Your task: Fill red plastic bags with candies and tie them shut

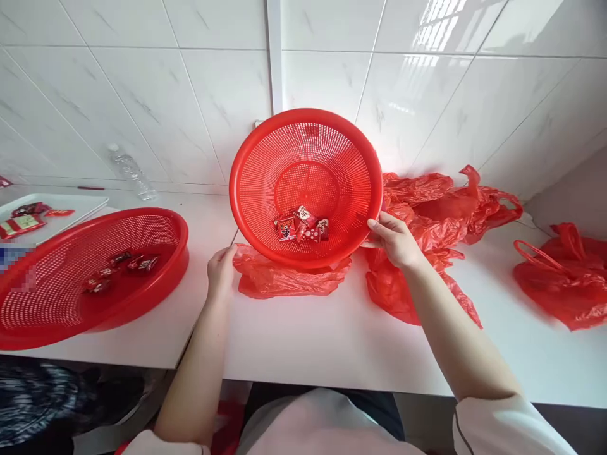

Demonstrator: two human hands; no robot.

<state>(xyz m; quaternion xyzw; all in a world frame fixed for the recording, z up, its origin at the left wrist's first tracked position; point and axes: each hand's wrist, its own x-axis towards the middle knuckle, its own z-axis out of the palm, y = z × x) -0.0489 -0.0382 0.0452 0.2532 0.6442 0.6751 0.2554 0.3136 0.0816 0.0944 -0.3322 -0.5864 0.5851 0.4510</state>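
Observation:
A round red plastic colander is tilted up toward me, with several small red and white wrapped packets gathered low inside it. My right hand grips its right rim, thumb on the edge. My left hand is closed on the left edge of a thin red plastic bag. That bag lies on the table below and partly behind the colander, so its opening is hidden.
To the left, a second red colander holds several wrapped packets, beside a white tray with more packets. A clear plastic bottle leans by the tiled wall. Several red bags crowd the right; another bag sits farther right.

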